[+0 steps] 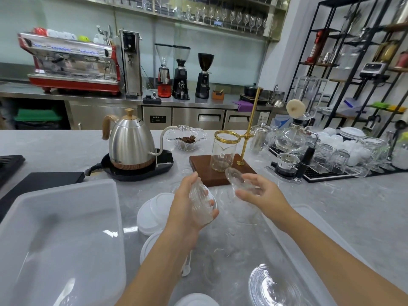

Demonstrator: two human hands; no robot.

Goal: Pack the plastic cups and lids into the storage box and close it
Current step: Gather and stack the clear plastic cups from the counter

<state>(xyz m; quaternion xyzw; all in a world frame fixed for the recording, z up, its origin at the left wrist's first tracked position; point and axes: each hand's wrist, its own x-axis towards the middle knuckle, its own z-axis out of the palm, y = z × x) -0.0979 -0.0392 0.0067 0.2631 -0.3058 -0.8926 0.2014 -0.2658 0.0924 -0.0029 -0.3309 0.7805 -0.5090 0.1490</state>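
Two clear plastic cups were held above the table [309, 195], one grasped in the left hand [189, 208], one [238, 180] in the right hand [260, 193]. The storage box [61, 228] lay open beside them. The cups were judged light, thin, slippery and easily crushed, best gripped gently around the ribbed wall.

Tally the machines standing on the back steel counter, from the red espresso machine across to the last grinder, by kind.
Espresso machine: 1
Hot water dispenser: 1
Coffee grinders: 3
Total: 5
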